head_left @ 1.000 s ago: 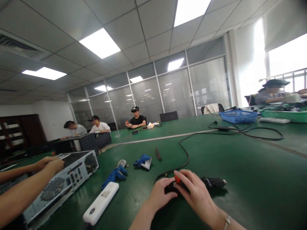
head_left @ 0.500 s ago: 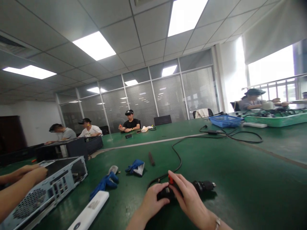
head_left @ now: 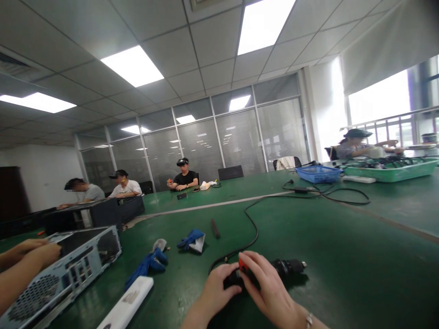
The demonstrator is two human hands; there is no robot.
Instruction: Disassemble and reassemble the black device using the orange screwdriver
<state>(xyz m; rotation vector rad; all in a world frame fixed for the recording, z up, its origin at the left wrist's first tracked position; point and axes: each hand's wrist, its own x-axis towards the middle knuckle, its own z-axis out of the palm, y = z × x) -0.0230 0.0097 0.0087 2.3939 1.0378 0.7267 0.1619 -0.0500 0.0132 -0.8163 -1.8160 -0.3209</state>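
A black corded electric screwdriver lies on the green table, its metal tip pointing right. My left hand grips the rear of its body, thumb and fingers around it. Over the middle of the tool, my right hand pinches a small red part between thumb and fingers. Whether that part is fixed to the tool is hidden by my fingers. From the tool's rear a black cord runs back across the table.
Blue-grey work gloves and another glove lie to the left, near a white power strip and a dark bar. A co-worker's hands are at an open computer case. Blue and green baskets stand far right.
The view has shifted slightly. My right fingers have moved a little around the red part, which shows more of its face now. My left hand keeps its grip on the screwdriver.
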